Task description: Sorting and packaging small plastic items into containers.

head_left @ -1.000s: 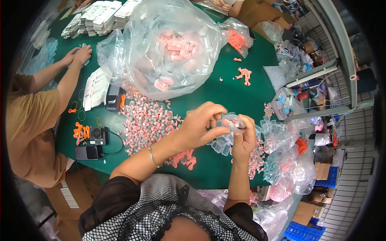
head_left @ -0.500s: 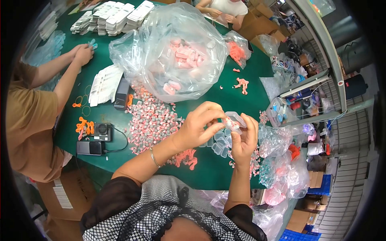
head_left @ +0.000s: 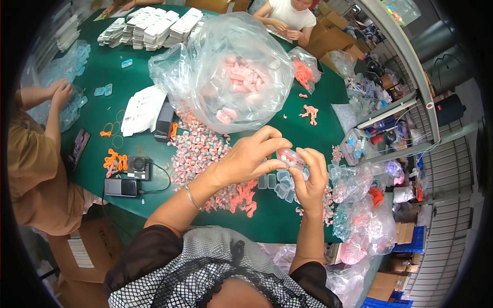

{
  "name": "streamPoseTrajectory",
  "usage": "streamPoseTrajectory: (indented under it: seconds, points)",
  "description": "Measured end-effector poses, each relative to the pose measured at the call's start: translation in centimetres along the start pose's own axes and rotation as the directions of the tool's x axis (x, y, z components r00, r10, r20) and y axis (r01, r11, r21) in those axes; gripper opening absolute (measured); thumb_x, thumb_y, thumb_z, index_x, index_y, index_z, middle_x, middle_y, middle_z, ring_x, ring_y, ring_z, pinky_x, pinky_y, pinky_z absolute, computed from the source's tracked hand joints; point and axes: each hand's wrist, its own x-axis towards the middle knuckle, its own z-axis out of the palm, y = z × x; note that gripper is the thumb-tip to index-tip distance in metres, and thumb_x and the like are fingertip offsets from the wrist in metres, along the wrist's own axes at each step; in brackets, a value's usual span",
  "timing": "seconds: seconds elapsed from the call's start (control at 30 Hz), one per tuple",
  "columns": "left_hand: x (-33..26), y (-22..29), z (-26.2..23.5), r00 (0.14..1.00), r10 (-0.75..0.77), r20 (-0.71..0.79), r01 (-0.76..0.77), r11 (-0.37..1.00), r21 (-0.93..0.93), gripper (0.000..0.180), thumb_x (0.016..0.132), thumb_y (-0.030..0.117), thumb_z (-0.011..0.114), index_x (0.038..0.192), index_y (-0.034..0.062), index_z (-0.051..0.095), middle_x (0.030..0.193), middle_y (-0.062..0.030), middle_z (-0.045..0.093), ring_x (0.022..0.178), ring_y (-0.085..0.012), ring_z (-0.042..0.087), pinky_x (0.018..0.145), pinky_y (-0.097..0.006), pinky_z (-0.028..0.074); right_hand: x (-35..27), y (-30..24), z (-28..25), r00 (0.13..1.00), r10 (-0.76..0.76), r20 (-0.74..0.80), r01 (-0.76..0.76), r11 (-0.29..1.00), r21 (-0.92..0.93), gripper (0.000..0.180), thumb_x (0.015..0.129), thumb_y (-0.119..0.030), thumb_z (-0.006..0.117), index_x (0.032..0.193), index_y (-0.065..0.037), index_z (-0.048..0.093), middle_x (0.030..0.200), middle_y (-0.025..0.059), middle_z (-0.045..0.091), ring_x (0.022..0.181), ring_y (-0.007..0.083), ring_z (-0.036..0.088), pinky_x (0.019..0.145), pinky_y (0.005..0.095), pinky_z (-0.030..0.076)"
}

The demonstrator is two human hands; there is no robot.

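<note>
Between both hands, above the table, is a small clear plastic case (head_left: 290, 158) with pink and white contents. My left hand (head_left: 256, 155) pinches its left end with thumb and fingers. My right hand (head_left: 311, 180) grips the right end, fingers on top and thumb beneath. The lid looks closed. Under my hands lie several empty clear cases (head_left: 283, 188). Left of them spreads a heap of small pink and grey pieces (head_left: 197, 154), with pink cord-like pieces (head_left: 243, 197) at its near edge.
A big clear bag (head_left: 241, 110) of filled pink cases stands beyond my hands. White card stacks (head_left: 154, 28) are at the far left. A black power bank (head_left: 121, 188) and small dark device (head_left: 138, 168) lie at left. Co-workers sit left and far; plastic bags (head_left: 354, 179) crowd the right.
The case's raised lid has come down, and it now looks closed between my hands. The co-worker at left has drawn their hands back toward the bag of blue pieces, leaving a blue piece behind.
</note>
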Motion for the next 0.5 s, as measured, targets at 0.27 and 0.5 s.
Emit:
streamPoseTrajectory:
  seconds: [0.27, 0.5]
  points:
    - [-0.7, 0.3, -0.4, 0.994, 0.063, -0.094, -0.066, 0.997, -0.033, 0.022, 0.082, 0.018, 0.066, 0.099, 0.0038, 0.06, 0.093, -0.0125, 0.057, 0.081, -0.0311, 0.06, 0.068, -0.037, 0.049, 0.0, -1.1, 0.9, 0.997, 0.078, 0.018, -0.079, 0.99, 0.116, 0.03, 0.078, -0.005, 0.068, 0.107, 0.002, 0.062, 0.101, 0.0162, 0.06, 0.091, 0.0279, 0.059, 0.079, 0.0343, 0.048]
    - [-2.4, 1.0, 2.1, 0.969, 0.039, -0.244, -0.064, 0.993, -0.096, 0.021, 0.084, 0.024, 0.063, 0.084, 0.0035, 0.058, 0.079, -0.0109, 0.051, 0.068, -0.0296, 0.057, 0.056, -0.038, 0.046, -3.0, -0.3, 2.4, 0.972, 0.234, -0.032, -0.206, 0.904, 0.374, 0.016, 0.091, -0.007, 0.051, 0.101, 0.003, 0.059, 0.092, 0.0075, 0.057, 0.066, 0.0101, 0.052, 0.058, 0.0214, 0.043]
